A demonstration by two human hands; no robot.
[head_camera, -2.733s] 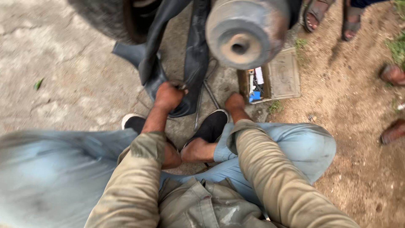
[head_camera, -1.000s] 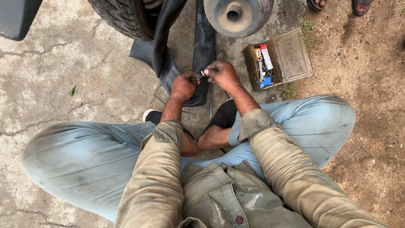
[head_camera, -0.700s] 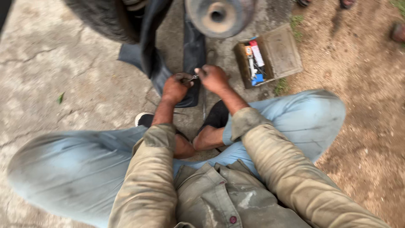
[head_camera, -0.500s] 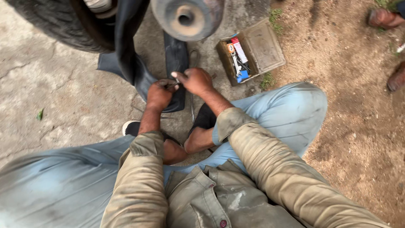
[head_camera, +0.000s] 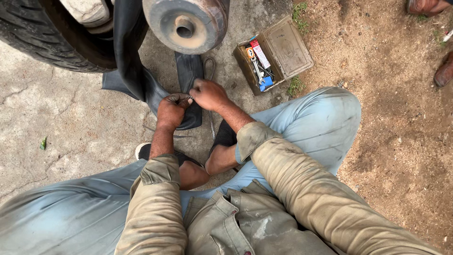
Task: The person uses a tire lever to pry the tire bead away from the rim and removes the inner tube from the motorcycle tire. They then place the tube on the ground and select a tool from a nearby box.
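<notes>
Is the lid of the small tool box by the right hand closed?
No: the tool box lies open on the ground, its lid folded back and small tools showing inside, beyond the right hand.

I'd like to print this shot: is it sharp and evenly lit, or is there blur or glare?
Head view: soft, even daylight, no harsh shadows or glare; left hand, right hand and black inner tube are sharp; the open tool tin too; the near sleeves look stretched by the wide lens.

Person, seen from above: dusty khaki shirt (head_camera: pixel 236 226) – long sleeves (head_camera: pixel 302 189), cuffs rolled – faded light-blue jeans (head_camera: pixel 311 123); dark sandals (head_camera: pixel 226 134) at 12 o'clock.
</notes>
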